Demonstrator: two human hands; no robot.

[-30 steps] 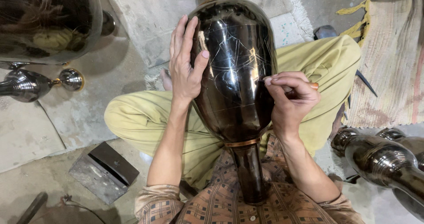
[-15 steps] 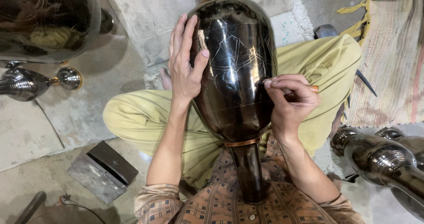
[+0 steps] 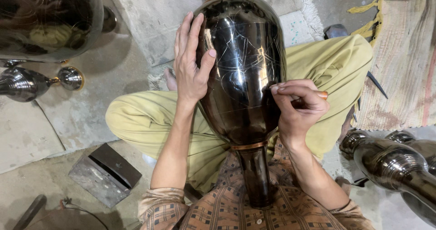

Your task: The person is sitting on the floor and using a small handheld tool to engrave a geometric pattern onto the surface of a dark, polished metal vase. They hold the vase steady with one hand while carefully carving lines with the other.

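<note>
A large dark glossy metal vase (image 3: 240, 75) lies across my lap, its narrow neck pointing toward me. Thin scratched lines run over its belly. My left hand (image 3: 190, 64) rests flat on the vase's left side, fingers spread and pointing away from me. My right hand (image 3: 297, 105) is closed on a small engraving tool with an orange end (image 3: 322, 94); its tip touches the vase's right side. I sit cross-legged in yellow-green trousers (image 3: 145, 121).
More dark polished metal vessels lie at the upper left (image 3: 45, 17), the left (image 3: 27, 82) and the lower right (image 3: 390, 162). A grey metal block (image 3: 104, 173) sits on the concrete floor at my left. A woven mat (image 3: 404, 66) lies at the right.
My right hand has shifted slightly along the vase's right side with the tool. The left hand and the vase stay almost where they were.
</note>
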